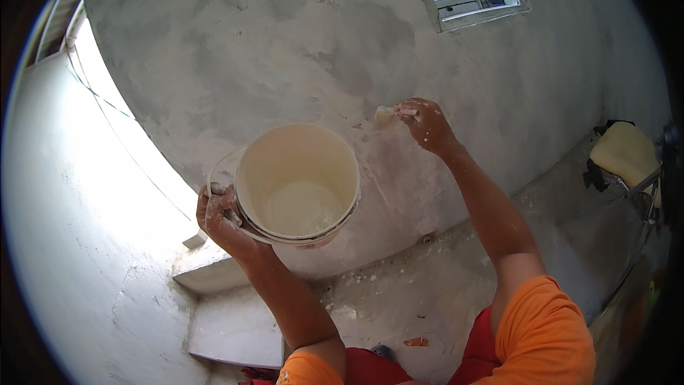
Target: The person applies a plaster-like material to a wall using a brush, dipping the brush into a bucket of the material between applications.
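Right of centre, the right hand (425, 125) pinches a pale tool (385, 114), long axis pointing left, up and right of the bucket (296, 153) gripped by the left hand (224, 217).

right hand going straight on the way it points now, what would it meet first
Most likely the mottled grey plastered wall; the small pale object in the right hand appears close to it, though depth is unclear.
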A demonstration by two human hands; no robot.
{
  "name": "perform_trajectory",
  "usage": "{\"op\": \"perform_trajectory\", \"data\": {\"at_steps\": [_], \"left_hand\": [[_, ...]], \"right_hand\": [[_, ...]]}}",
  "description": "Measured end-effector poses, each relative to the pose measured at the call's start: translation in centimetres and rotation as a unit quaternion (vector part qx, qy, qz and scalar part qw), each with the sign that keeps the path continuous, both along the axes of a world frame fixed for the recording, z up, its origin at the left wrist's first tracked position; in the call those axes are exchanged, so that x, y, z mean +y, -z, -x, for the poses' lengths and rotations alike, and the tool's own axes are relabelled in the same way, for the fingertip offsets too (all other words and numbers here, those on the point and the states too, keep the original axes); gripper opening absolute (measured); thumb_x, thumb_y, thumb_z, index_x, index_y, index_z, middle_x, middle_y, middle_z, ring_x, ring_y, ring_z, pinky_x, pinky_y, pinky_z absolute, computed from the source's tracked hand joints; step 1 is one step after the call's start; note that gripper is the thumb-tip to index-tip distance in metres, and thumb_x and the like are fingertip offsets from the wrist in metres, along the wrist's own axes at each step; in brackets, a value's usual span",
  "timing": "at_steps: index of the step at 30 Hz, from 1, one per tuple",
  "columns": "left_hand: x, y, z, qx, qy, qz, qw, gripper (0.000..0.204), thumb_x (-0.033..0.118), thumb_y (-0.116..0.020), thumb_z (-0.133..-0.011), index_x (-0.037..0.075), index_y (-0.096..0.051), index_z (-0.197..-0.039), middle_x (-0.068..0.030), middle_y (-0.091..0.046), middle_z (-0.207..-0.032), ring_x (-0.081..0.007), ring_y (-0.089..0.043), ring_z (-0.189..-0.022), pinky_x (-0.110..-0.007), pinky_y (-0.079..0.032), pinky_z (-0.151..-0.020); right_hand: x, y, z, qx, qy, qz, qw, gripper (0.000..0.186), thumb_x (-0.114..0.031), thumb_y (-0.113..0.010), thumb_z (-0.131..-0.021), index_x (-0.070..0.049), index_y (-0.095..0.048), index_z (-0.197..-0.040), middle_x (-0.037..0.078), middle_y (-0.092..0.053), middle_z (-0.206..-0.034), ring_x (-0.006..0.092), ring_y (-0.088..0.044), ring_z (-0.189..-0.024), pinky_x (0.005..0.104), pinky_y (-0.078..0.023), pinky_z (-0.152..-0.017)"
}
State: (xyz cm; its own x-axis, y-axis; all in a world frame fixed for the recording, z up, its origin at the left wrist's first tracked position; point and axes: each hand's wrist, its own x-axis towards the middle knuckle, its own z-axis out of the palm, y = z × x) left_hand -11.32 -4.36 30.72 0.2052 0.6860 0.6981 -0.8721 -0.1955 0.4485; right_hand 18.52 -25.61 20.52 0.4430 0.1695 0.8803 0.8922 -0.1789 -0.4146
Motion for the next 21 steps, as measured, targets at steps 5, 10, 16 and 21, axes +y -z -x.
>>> {"op": "perform_trajectory", "data": {"at_steps": [5, 10, 16, 21], "left_hand": [[1.3, 0.0, 0.1, -0.018, -0.009, -0.001, 1.000, 0.009, -0.002, -0.050, -0.071, 0.005, -0.054, -0.075, -0.0005, -0.049, -0.063, -0.0094, -0.041, -0.048, -0.022, -0.041, -0.046], [3.0, 0.9, -0.4, -0.033, 0.014, -0.027, 0.999, 0.011, -0.005, -0.052, -0.063, 0.000, -0.056, -0.072, -0.0038, -0.053, -0.066, -0.0114, -0.050, -0.055, -0.025, -0.047, -0.056], [1.8, 1.2, -1.1, -0.102, -0.056, -0.065, 0.991, 0.008, -0.001, -0.051, -0.060, 0.002, -0.050, -0.068, -0.0038, -0.048, -0.067, -0.0131, -0.043, -0.057, -0.031, -0.048, -0.072], [0.6, 1.2, -0.5, -0.167, -0.099, -0.064, 0.979, 0.018, 0.001, -0.052, -0.056, -0.004, -0.058, -0.072, -0.0080, -0.057, -0.067, -0.0133, -0.047, -0.058, -0.037, -0.053, -0.088]], "right_hand": [[0.1, 0.5, 0.2, -0.097, 0.232, -0.115, 0.961, 0.023, -0.005, -0.067, -0.090, -0.001, -0.072, -0.112, 0.018, -0.070, -0.107, 0.0341, -0.070, -0.098, 0.0402, -0.059, -0.082], [2.6, 3.8, 0.6, -0.075, 0.213, -0.061, 0.972, 0.023, -0.003, -0.068, -0.088, 0.001, -0.071, -0.111, 0.020, -0.068, -0.110, 0.0351, -0.071, -0.095, 0.0413, -0.059, -0.080], [2.4, -1.4, 3.4, 0.041, 0.006, -0.029, 0.999, 0.028, -0.012, -0.073, -0.087, 0.005, -0.070, -0.110, 0.016, -0.073, -0.091, 0.0257, -0.071, -0.074, 0.0333, -0.057, -0.065], [-2.9, -7.9, 7.6, 0.138, -0.328, -0.161, 0.921, 0.030, -0.022, -0.074, -0.093, 0.005, -0.071, -0.106, 0.013, -0.071, -0.087, 0.0157, -0.064, -0.054, 0.0269, -0.051, -0.047]]}}
